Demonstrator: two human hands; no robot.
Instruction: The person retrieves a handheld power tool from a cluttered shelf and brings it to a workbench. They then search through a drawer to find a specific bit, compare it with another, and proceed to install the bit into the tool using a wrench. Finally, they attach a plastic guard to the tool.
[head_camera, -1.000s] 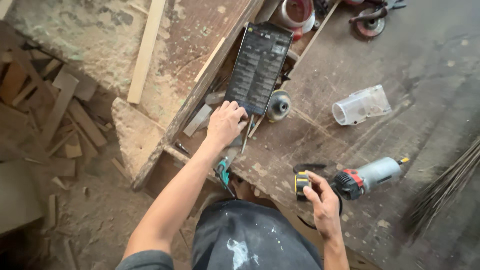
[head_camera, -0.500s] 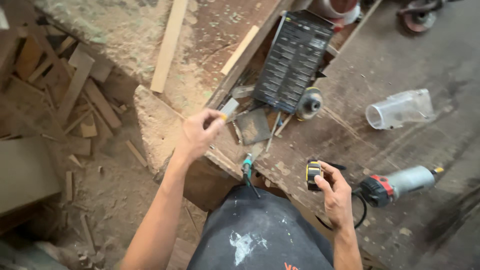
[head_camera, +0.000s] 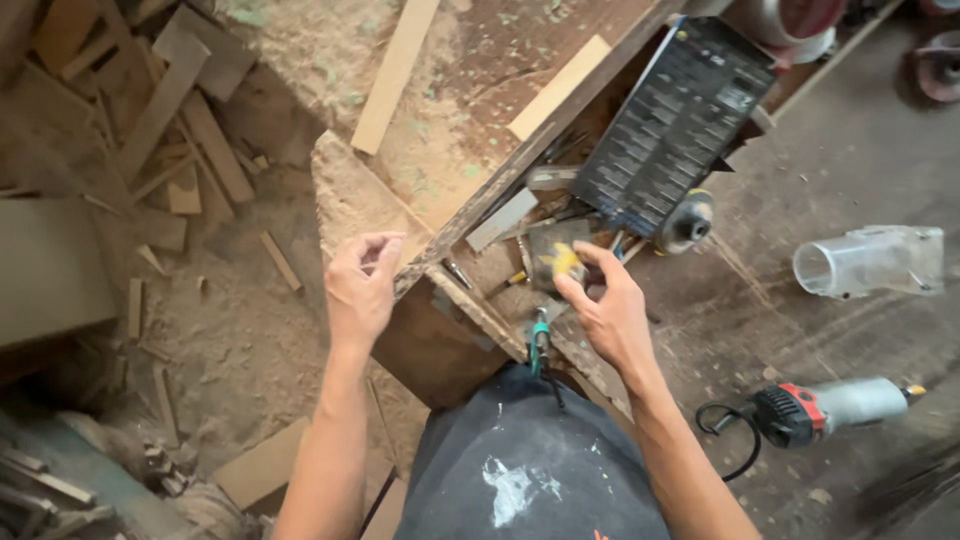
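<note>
We see a small yellow object (head_camera: 563, 259) pinched between the thumb and fingers of the right hand (head_camera: 607, 310); it is blurred, and we cannot tell what kind of thing it is beyond its bright yellow colour and small, compact shape. It sits just above a dull grey square plate (head_camera: 553, 248) lying in the cluttered tray of the tabletop (head_camera: 850, 150), close to the near edge. The left hand (head_camera: 358, 290) hovers loosely curled and holds nothing, its fingertips close to the dark wooden rail (head_camera: 520, 180) that runs diagonally along the tabletop's edge.

Just beyond the yellow object lies a black case of drill bits (head_camera: 680, 125), tilted along the rail, with a round black fitting (head_camera: 686, 222) touching its lower corner. A teal-handled tool (head_camera: 540, 335) hangs at the edge just before the person's waist. To the right, well apart, a clear plastic housing (head_camera: 868, 262) lies on its side, and a red and grey power tool (head_camera: 830, 406) lies nearer, its black cord looping beside the right forearm. Bare tabletop lies between them. To the left the edge drops to a floor (head_camera: 230, 340) strewn with sawdust and wood offcuts (head_camera: 190, 150).
</note>
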